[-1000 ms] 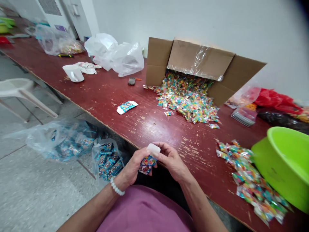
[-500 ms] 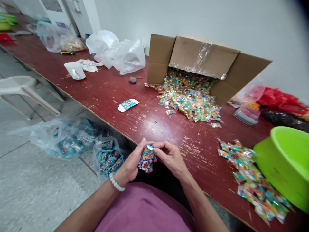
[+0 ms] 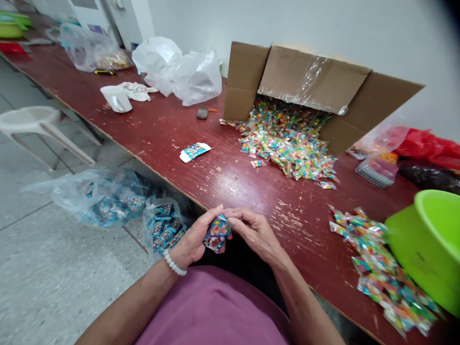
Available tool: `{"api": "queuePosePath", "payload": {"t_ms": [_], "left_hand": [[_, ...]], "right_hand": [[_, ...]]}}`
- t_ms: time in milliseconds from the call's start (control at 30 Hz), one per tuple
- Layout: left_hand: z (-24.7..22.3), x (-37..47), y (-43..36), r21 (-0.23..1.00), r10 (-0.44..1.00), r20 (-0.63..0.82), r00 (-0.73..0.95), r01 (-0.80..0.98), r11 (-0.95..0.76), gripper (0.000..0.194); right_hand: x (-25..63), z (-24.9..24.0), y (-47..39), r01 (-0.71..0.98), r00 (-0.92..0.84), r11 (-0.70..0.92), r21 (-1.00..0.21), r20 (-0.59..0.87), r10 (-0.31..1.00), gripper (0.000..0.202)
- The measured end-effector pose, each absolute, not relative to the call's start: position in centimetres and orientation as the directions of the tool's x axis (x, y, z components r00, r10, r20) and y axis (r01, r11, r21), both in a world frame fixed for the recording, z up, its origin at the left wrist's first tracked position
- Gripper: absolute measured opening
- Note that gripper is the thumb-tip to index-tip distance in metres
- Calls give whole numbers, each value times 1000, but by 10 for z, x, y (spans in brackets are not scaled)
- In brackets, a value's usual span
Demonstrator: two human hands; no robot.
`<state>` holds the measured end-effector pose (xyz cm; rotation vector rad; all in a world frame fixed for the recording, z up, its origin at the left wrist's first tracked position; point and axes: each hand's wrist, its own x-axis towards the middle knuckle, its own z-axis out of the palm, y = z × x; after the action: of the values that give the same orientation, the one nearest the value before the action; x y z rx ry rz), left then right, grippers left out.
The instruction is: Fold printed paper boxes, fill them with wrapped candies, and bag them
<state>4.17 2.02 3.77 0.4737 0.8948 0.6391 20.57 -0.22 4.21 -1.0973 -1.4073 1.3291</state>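
My left hand [image 3: 196,238], with a beaded bracelet at the wrist, is wrapped round a small blue printed candy box [image 3: 217,235] at the table's front edge. At the box's top end, the thumb and fingers of my right hand [image 3: 251,229] are closed on the flap. Less of the white flap shows, and the fingers partly hide it. A flattened box [image 3: 195,152] of the same print lies on the table [image 3: 158,139] ahead. Wrapped candies [image 3: 287,148] spill from a cardboard carton [image 3: 312,81] lying on its side.
More wrapped candies [image 3: 381,268] lie beside a green basin [image 3: 413,230] at the right. Plastic bags of filled boxes [image 3: 111,201] stand on the floor, left, near a white stool [image 3: 32,120]. A white mug [image 3: 117,99] and plastic bags [image 3: 179,72] occupy the table's far side.
The white top flap of the candy box has been pressed down under my right fingers and shows less. My view has shifted slightly; both hands stay at the box.
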Motion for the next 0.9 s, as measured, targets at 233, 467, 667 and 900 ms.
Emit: {"api": "queuePosePath", "payload": {"t_ms": [233,467,667,900], "left_hand": [[41,20,21,694,786,-503,358,-375,615,38],[29,-65,14,889,893,-449,30,-90,450,62],[5,-103,30,922,958,-184,-221,300,246,51],[16,-69,148,605,938,327,-113,788,-116,46]], "right_hand": [[178,23,-9,90,-215,138,-986,116,970,28],[210,9,0,183,-11,-83,-980,-87,996,42],[227,-3,5,163,101,-182,-970,-167,981,34],[222,-12,3,434,123,-15,-901,42,991,26]]}}
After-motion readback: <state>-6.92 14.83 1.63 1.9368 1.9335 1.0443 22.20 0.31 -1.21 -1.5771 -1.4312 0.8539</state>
